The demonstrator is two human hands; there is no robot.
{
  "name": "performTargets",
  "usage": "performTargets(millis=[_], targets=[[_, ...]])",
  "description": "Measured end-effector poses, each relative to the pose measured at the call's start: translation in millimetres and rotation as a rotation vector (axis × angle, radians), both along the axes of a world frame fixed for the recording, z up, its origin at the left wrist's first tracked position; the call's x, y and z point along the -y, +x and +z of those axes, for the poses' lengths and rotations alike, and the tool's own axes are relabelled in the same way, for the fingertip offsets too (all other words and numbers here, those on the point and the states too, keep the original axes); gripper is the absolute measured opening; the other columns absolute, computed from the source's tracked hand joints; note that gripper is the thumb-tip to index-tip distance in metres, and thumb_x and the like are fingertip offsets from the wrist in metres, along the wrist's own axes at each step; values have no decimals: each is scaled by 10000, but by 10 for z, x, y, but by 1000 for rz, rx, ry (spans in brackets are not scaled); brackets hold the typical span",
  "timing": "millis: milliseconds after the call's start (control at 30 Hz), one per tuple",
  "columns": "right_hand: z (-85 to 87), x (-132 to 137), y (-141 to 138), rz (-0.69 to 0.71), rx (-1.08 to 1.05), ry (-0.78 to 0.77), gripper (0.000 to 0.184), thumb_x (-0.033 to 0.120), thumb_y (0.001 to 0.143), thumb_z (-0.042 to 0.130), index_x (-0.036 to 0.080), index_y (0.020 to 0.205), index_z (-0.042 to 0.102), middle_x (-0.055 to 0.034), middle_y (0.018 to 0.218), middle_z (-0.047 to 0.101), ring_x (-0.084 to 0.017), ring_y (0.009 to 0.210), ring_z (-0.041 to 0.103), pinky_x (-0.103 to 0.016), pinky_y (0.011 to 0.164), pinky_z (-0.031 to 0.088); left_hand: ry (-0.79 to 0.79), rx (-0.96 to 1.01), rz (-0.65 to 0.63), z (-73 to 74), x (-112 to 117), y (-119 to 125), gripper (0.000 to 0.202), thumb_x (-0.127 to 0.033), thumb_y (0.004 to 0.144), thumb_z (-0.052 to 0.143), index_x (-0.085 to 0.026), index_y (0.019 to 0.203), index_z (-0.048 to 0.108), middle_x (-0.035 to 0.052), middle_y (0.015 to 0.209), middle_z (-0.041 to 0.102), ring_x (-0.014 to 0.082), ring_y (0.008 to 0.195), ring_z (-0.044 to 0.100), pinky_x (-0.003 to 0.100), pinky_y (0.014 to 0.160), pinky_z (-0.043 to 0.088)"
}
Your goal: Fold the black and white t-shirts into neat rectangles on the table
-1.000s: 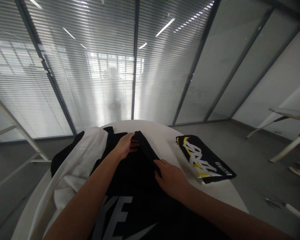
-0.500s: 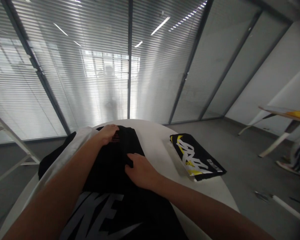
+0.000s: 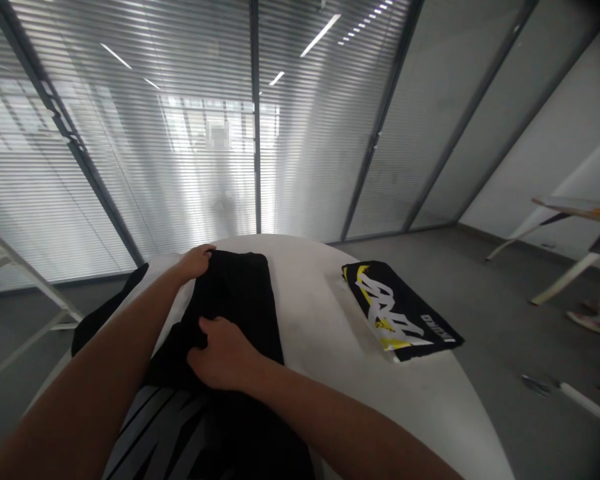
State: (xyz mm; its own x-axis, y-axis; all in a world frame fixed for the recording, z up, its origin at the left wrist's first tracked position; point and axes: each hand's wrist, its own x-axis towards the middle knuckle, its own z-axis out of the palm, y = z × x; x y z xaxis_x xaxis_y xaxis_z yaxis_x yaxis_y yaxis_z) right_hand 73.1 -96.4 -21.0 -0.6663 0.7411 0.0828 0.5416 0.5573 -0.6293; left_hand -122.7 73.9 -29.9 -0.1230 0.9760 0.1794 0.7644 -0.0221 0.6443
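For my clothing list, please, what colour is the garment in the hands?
The garment is black with a large grey print, in the head view.

The black garment (image 3: 247,293) is matt cloth, and the white tabletop (image 3: 313,320) looks smooth.

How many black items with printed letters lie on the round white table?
2: a black cloth garment with large grey letters, at the right hand; a flat black item with white-yellow print, farther right. Others may be hidden.

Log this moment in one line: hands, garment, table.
left hand: gripping black garment, far end | right hand: gripping it, nearer side | printed black item: on white table, right of black garment
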Motion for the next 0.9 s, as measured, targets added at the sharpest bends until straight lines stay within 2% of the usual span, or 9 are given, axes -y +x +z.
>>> performTargets(millis=[100,200,333,400,467,533,600,767,900], targets=[[105,110,117,162,11,-59,433,349,820,483,68,1112,633,-167,1058,675,-253,922,648,-305,750,497,23,-120,19,-134,-55,-90,432,-215,847,438,-123,1242,587,137,1231,635,260,1132,580,382,1003,425],[224,198,263,375,83,-148,480,444,858,471,84,1111,661,-154,1051,694,-248,908,663,-288,724,494,1,-208,38,-218,-3,-142,423,-258,853,459,-164,1251,570,129,1201,644,285,1122,584,403,1002,413],[289,69,494,492,128,-288,383,475,856,544,190,1052,710,-46,912,723,-174,791,676,-233,688,483,-32,-385,192,-223,128,-68,448,-352,872,424,-146,1250,549,196,1213,608,343,1132,576,439,945,438],[253,-142,645,391,119,-414,346,458,870,530,218,1044,708,-8,815,709,-139,666,655,-218,616,480,-87,-450,301,-183,197,3,519,-401,866,411,-96,1273,515,245,1194,601,379,1101,589,459,890,459],[162,-413,801,145,97,-458,362,428,907,463,194,1065,689,-25,781,696,-133,587,631,-223,547,475,-181,-474,318,-138,278,60,550,-441,839,436,-72,1234,534,254,1144,626,393,1073,602,456,861,468],[23,-676,926,-172,86,-353,341,380,913,459,144,1008,686,-66,759,693,-135,538,616,-236,538,478,-284,-479,261,-112,376,93,522,-478,815,462,-88,1132,600,234,1089,660,389,1053,613,438,850,472],[-143,-869,987,-375,108,-264,313,342,902,479,104,953,674,-104,740,688,-143,494,608,-264,547,493,-361,-456,220,-118,479,104,492,-514,801,471,-115,1029,645,212,1018,686,381,1009,633,421,818,479],[-476,-946,883,-296,29,-537,262,320,872,511,118,995,625,-75,663,658,-178,466,621,-281,460,508,-364,-393,200,-211,649,93,415,-473,794,486,-146,989,653,166,934,703,332,934,662,370,778,482],[-511,-897,812,-327,-103,-566,278,213,792,583,135,1057,615,-55,717,663,-166,492,620,-273,471,516,-272,-277,156,-230,707,108,353,-361,799,493,-154,1045,640,141,1013,698,292,990,649,322,805,477]])
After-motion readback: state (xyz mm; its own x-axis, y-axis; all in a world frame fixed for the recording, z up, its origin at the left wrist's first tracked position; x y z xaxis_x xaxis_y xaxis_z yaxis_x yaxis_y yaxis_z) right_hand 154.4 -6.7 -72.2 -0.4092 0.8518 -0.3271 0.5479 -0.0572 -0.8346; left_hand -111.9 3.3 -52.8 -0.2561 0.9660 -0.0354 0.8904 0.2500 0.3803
